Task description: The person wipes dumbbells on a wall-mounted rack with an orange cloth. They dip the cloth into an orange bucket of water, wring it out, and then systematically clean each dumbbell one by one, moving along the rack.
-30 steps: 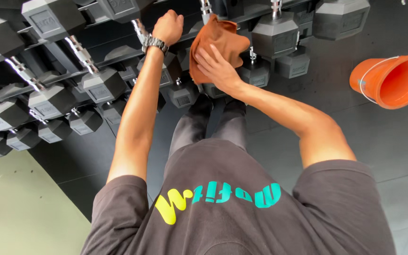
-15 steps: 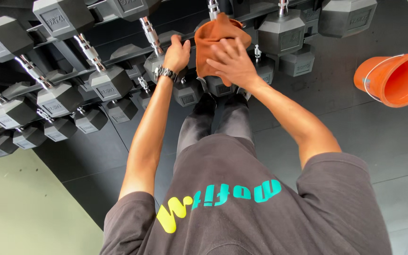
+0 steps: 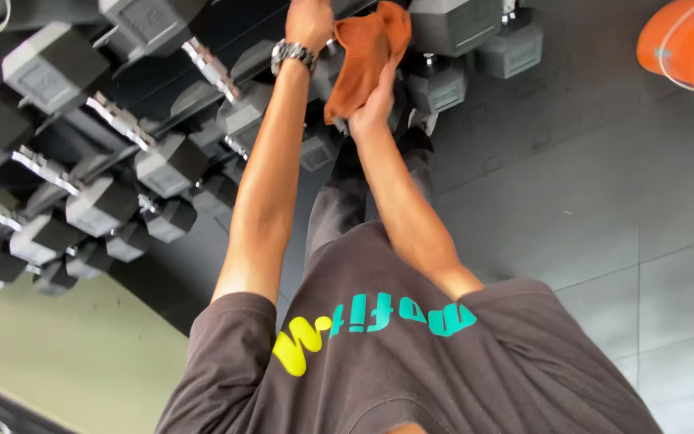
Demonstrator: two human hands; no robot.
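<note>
My right hand grips an orange cloth and presses it against a grey hex dumbbell on the dark rack. My left hand, with a metal wristwatch on the wrist, reaches up to the rack just left of the cloth. Its fingers are cut off by the top edge of the view, so what they hold is hidden. Both arms stretch forward from my dark printed T-shirt.
Rows of grey hex dumbbells with chrome handles fill the rack at the left. An orange bucket stands on the dark rubber floor tiles at the upper right. A pale green floor strip lies lower left.
Both hands have shifted further up the rack. The right hand has turned from flat on the cloth to gripping it from below, and the cloth now hangs bunched.
</note>
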